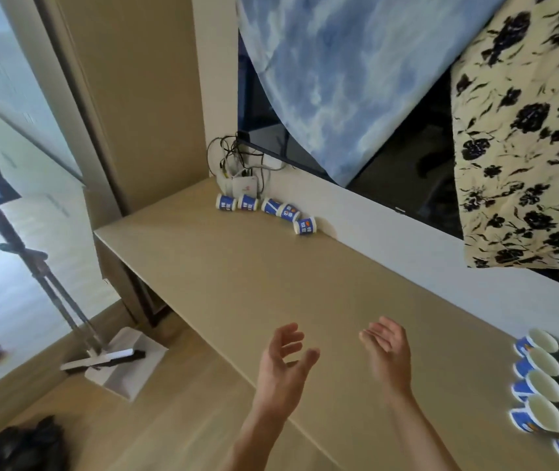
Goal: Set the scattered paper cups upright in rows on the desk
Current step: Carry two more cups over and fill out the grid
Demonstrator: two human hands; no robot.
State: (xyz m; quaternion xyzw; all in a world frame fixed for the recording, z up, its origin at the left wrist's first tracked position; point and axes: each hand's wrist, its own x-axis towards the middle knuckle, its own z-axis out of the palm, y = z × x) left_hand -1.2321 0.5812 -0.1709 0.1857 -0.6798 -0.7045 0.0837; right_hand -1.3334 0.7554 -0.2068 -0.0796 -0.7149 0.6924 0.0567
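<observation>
Several blue-and-white paper cups (273, 210) lie on their sides along the back wall at the far left of the long beige desk (237, 277). At the right edge of the view, several more cups (543, 385) stand upright in rows, mouths up. My left hand (285, 362) and my right hand (388, 351) hover over the near middle of the desk, palms turned toward each other, fingers spread, nothing in either. Both are well short of the fallen cups.
A white router (242, 186) with tangled cables leans against the wall just behind the fallen cups. A blue cloth (339, 79) and a floral cloth (526, 147) hang over the screen above the desk. On the floor at left stand a dustpan and broom (118, 358).
</observation>
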